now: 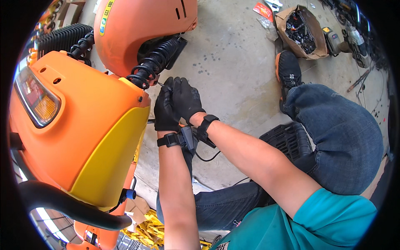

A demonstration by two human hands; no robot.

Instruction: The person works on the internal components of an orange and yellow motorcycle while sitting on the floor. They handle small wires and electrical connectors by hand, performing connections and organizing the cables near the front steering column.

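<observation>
Both my hands wear black gloves and are pressed close together beside an orange machine. My left hand [165, 110] and my right hand [186, 96] have curled fingers, and what lies between them is hidden. A thin metal tip [160, 84] sticks out past the fingertips toward the lower end of a black coil-spring shock absorber [153, 62]. That shock absorber runs between an orange fender [129, 37] and the orange-and-yellow body panel [89, 112]. A bit of orange shows between my wrists; I cannot tell what it belongs to.
On the body panel sits a tail light [39, 100], with a black bar [71, 204] below. A black plastic crate [285, 141] stands by my bent leg. Farther off are a paper bag of small black parts [302, 33] and a cordless power tool [346, 43]. Yellow wrapping [150, 231] lies nearby.
</observation>
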